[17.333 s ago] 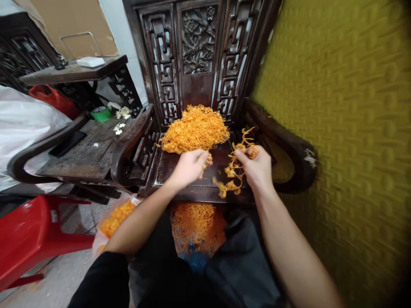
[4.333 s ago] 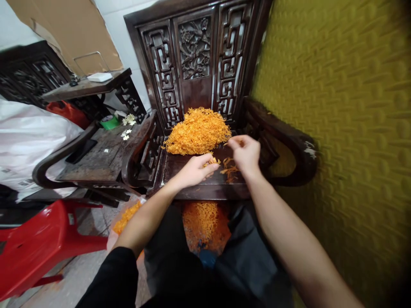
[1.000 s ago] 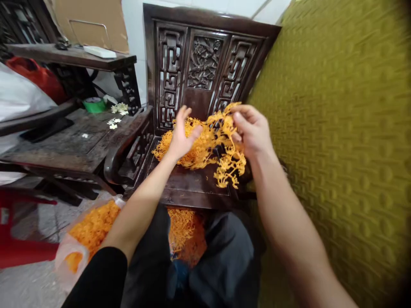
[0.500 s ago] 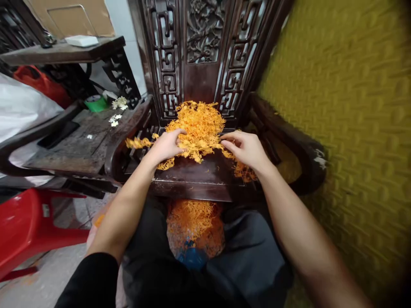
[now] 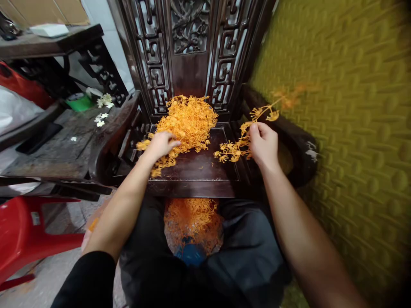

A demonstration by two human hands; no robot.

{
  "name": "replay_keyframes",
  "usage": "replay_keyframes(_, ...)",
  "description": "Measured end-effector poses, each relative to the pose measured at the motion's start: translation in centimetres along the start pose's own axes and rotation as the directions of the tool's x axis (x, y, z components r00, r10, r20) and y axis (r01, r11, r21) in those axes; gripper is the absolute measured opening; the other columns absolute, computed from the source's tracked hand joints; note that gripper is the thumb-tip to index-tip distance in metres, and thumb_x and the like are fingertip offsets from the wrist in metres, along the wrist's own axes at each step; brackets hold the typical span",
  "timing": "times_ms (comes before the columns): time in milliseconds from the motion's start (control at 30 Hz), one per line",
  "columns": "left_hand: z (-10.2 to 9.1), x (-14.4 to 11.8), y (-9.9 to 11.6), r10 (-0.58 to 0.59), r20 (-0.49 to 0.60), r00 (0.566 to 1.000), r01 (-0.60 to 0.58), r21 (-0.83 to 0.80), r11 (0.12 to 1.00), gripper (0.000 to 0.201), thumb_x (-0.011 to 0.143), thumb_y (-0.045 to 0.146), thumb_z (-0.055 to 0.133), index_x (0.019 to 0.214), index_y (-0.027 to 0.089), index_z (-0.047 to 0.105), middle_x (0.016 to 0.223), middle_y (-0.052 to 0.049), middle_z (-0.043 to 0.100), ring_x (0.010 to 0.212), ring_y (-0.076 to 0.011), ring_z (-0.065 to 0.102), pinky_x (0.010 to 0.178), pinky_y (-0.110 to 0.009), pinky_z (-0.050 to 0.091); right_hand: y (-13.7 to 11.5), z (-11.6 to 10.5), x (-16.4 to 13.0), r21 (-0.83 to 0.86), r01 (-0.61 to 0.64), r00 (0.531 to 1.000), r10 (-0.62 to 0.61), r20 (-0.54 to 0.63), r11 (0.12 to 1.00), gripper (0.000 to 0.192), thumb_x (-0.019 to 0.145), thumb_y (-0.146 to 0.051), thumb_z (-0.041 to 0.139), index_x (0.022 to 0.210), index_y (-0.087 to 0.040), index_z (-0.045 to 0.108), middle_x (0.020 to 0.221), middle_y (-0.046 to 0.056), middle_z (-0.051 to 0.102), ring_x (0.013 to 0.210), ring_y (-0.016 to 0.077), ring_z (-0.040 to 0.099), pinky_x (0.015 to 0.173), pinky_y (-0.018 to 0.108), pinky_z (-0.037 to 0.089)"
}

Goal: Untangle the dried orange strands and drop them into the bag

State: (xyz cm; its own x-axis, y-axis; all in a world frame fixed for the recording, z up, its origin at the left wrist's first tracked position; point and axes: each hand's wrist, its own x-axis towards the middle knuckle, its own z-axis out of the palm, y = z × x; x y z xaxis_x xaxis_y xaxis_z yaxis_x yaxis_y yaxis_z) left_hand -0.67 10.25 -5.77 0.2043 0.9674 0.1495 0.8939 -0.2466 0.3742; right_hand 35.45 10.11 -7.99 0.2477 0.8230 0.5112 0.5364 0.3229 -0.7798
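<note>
A heap of tangled orange plastic sprigs point(image 5: 189, 119) lies on the seat of a dark carved wooden chair point(image 5: 208, 164). At the heap's left front, my left hand point(image 5: 160, 146) is curled round some orange sprigs, whose ends stick out to its left and below it. My right hand point(image 5: 265, 143), closed in a pinch, holds a long branching orange sprig point(image 5: 233, 150) with small flower-like tips, apart from the heap. The far end of that sprig is smeared by motion. Between my knees sits a clear bag point(image 5: 194, 222) full of more orange sprigs, with something blue at its bottom.
A second wooden chair point(image 5: 61, 149) on the left bears a green tape roll point(image 5: 79, 102) and several white flower-shaped pieces point(image 5: 100, 119). A red plastic stool point(image 5: 19, 239) stands at lower left. A yellow-green textured surface point(image 5: 346, 128) rises close on the right.
My right hand has drawn a sprig away from the heap, up and to the right. My left hand stays by the heap. The view has shifted a little.
</note>
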Motion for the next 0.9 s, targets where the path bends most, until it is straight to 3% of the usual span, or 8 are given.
replay_keyframes(100, 1.0, -0.3, 1.5, 0.002, 0.150, 0.989, -0.020, 0.117, 0.993, 0.036, 0.082, 0.052, 0.074, 0.086, 0.017, 0.078, 0.086, -0.013, 0.074, 0.090, -0.0269, 0.068, 0.084, -0.038, 0.050, -1.6, 0.2, -0.8, 0.204, -0.104, 0.994, 0.095, 0.052, 0.973, 0.042, 0.097, -0.056, 0.053, 0.111, -0.021, 0.071, 0.066, -0.001, 0.054, 0.050, 0.0125, 0.042, 0.048, 0.027, 0.034)
replay_keyframes(200, 0.2, -0.9, 3.0, -0.068, 0.024, 0.997, 0.065, 0.129, 0.990, 0.036, 0.082, 0.054, 0.074, 0.081, 0.019, 0.078, 0.080, -0.012, 0.073, 0.090, -0.0286, 0.069, 0.083, -0.040, 0.052, -3.4, 0.3, -1.8, 0.273, -0.110, 0.989, 0.077, 0.126, 0.956, 0.041, 0.096, -0.057, 0.057, 0.109, -0.021, 0.073, 0.061, -0.003, 0.046, 0.048, 0.0109, 0.036, 0.046, 0.025, 0.029)
replay_keyframes(300, -0.9, -1.6, 5.3, -0.052, -0.136, 0.989, 0.029, -0.169, 0.985, 0.036, 0.089, 0.053, 0.066, 0.087, 0.018, 0.076, 0.086, -0.011, 0.075, 0.086, -0.0239, 0.070, 0.082, -0.038, 0.054, -5.5, 0.2, -3.0, 0.264, -0.067, 0.964, -0.006, 0.267, 0.962, 0.038, 0.096, -0.054, 0.060, 0.104, -0.020, 0.074, 0.063, -0.001, 0.051, 0.052, 0.0116, 0.042, 0.049, 0.026, 0.033)
replay_keyframes(467, -1.2, -2.3, 9.4, 0.017, -0.008, 1.000, -0.016, -0.835, 0.550, 0.061, 0.094, 0.049, 0.062, 0.145, 0.020, 0.046, 0.117, -0.015, 0.072, 0.081, -0.0171, 0.073, 0.061, -0.027, 0.057, -8.8, 0.6, -4.4, 0.215, 0.143, 0.844, -0.233, 0.483, 0.966, 0.030, 0.098, -0.042, 0.057, 0.090, -0.018, 0.072, 0.075, 0.003, 0.063, 0.065, 0.0147, 0.054, 0.061, 0.030, 0.041)
replay_keyframes(633, -1.0, -2.0, 10.4, -0.115, -0.115, 0.987, -0.061, -0.915, 0.398, 0.047, 0.090, 0.037, 0.071, 0.130, 0.022, 0.051, 0.106, -0.009, 0.071, 0.067, -0.0120, 0.070, 0.053, -0.023, 0.055, -9.5, 1.3, -4.7, 0.176, 0.235, 0.724, -0.293, 0.625, 0.956, 0.020, 0.094, -0.031, 0.058, 0.086, -0.020, 0.073, 0.091, 0.008, 0.068, 0.079, 0.0204, 0.063, 0.072, 0.036, 0.050)
replay_keyframes(700, -0.9, -1.9, 10.4, -0.117, -0.123, 0.986, -0.068, -0.917, 0.392, 0.028, 0.089, 0.031, 0.071, 0.110, 0.018, 0.058, 0.097, -0.007, 0.071, 0.066, -0.0114, 0.070, 0.055, -0.023, 0.056, -9.3, 1.6, -4.9, 0.168, 0.160, 0.794, -0.228, 0.563, 0.973, 0.015, 0.091, -0.028, 0.059, 0.091, -0.021, 0.073, 0.098, 0.009, 0.070, 0.086, 0.0224, 0.066, 0.075, 0.037, 0.055)
replay_keyframes(800, -0.9, -2.0, 10.7, -0.080, -0.100, 0.992, -0.064, -0.927, 0.369, 0.017, 0.087, 0.025, 0.071, 0.096, 0.016, 0.060, 0.087, -0.005, 0.070, 0.070, -0.0132, 0.072, 0.060, -0.025, 0.059, -9.5, 2.1, -5.1, 0.140, 0.077, 0.957, -0.113, 0.268, 0.987, 0.011, 0.091, -0.030, 0.061, 0.093, -0.022, 0.068, 0.105, 0.010, 0.067, 0.096, 0.0238, 0.066, 0.080, 0.038, 0.058)
replay_keyframes(900, -1.1, -2.4, 11.3, 0.007, -0.032, 0.999, -0.033, -0.949, 0.315, 0.021, 0.084, 0.024, 0.074, 0.099, 0.015, 0.063, 0.093, -0.007, 0.073, 0.079, -0.0153, 0.074, 0.070, -0.029, 0.062, -10.0, 2.7, -5.4, 0.247, 0.044, 0.978, -0.092, 0.186, 0.968, 0.021, 0.091, -0.039, 0.066, 0.105, -0.023, 0.063, 0.112, 0.010, 0.066, 0.104, 0.0235, 0.065, 0.091, 0.039, 0.058)
